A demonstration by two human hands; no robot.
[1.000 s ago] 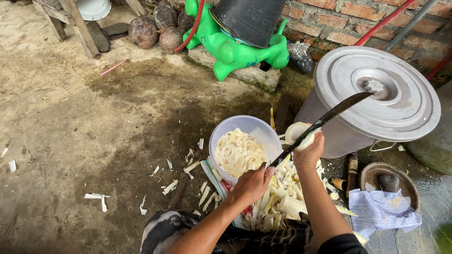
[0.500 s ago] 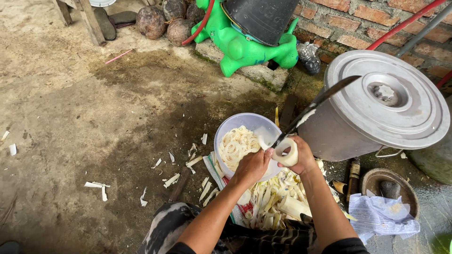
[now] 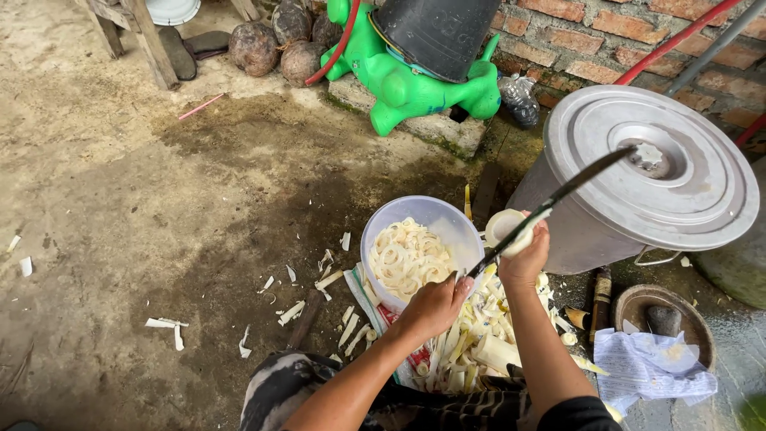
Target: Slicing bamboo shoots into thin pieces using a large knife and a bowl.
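My left hand (image 3: 435, 307) grips the handle of a long dark curved knife (image 3: 574, 183), whose blade slants up to the right. My right hand (image 3: 523, 257) holds a pale cylindrical stalk piece (image 3: 503, 225) just right of a translucent plastic bowl (image 3: 415, 203). The blade lies against the stalk's cut end. Thin white ring slices (image 3: 407, 255) fill the bowl. Pale peelings and stalk offcuts (image 3: 479, 335) are piled on the ground below both hands.
A large lidded metal pot (image 3: 654, 175) stands right of the hands. Behind it is a brick wall (image 3: 590, 32), with a green plastic toy (image 3: 399, 80), an upturned black bucket (image 3: 435, 28) and coconuts (image 3: 255, 44). Crumpled paper (image 3: 650, 359) and a round dish (image 3: 638, 299) lie lower right.
Half a second ago both hands were over the bowl with the blade through the stalk. The stalk and knife have since moved back to the right, clear of the bowl's rim.
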